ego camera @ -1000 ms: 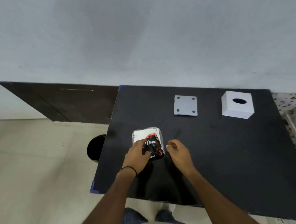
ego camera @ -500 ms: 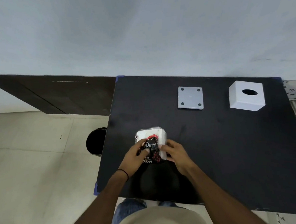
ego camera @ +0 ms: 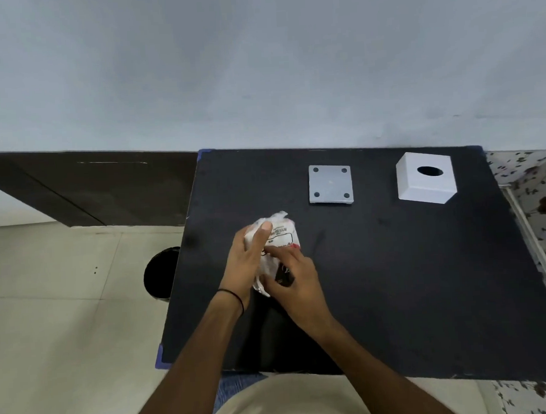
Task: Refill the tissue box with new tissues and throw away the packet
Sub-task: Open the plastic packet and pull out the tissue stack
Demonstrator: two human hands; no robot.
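A plastic tissue packet (ego camera: pixel 281 235), white with black and red print, is lifted off the black table (ego camera: pixel 397 279) and turned so its white printed back faces me. My left hand (ego camera: pixel 247 259) wraps its left side, thumb on top. My right hand (ego camera: pixel 296 277) grips its lower right end. The white cube tissue box (ego camera: pixel 426 178), with an oval hole on top, stands at the table's back right. Its grey square base plate (ego camera: pixel 330 184) lies apart to the left of it, feet up.
A black round bin (ego camera: pixel 160 274) stands on the tiled floor just left of the table. A dark wooden panel (ego camera: pixel 88 189) runs along the wall on the left. A floral-patterned surface (ego camera: pixel 540 209) borders the table's right edge.
Both hands closed on the packet, raised it from the table and turned it over, so the black front no longer faces me. The box and base plate stayed put.
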